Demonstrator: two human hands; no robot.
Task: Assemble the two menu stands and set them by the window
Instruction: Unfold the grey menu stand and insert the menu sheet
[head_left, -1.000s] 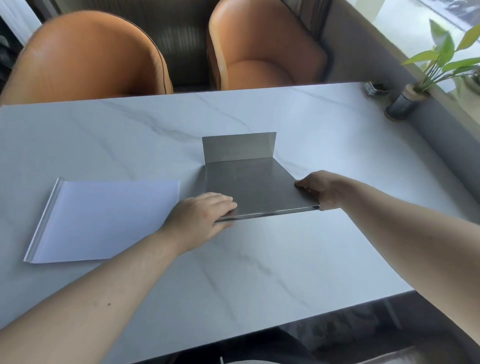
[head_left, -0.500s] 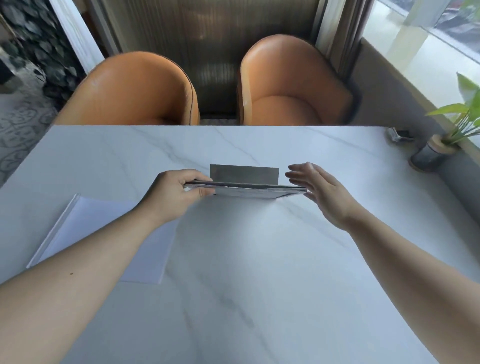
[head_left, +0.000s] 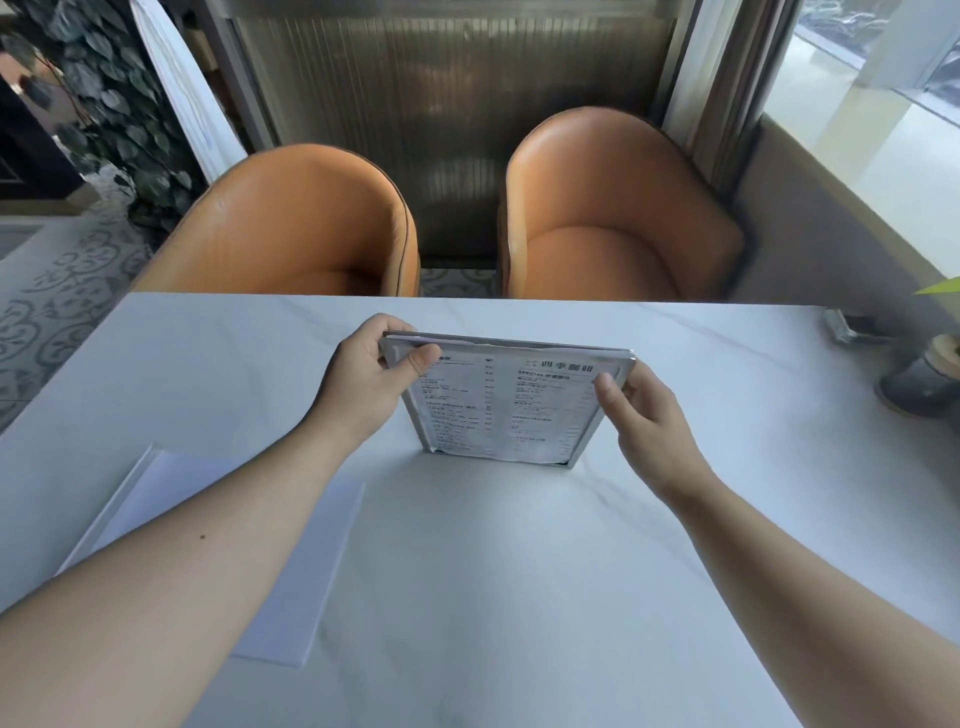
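A metal-framed menu stand (head_left: 506, 405) with a printed menu sheet facing me stands upright on the white marble table (head_left: 493, 571), its lower edge resting on the surface. My left hand (head_left: 374, 374) pinches its top left corner. My right hand (head_left: 644, 410) grips the upper right edge, thumb on the front. A second, white menu stand (head_left: 291, 587) lies flat on the table at the left, partly hidden under my left forearm.
Two orange chairs, one (head_left: 291, 228) at the left and one (head_left: 613, 213) at the right, stand behind the far table edge. A dark plant pot (head_left: 919, 384) and a small metal object (head_left: 852, 327) sit at the right by the window (head_left: 883, 93).
The menu stand was lying flat with its grey back up; both hands have tipped it upright, so the printed menu now faces me. The view has tilted upward.
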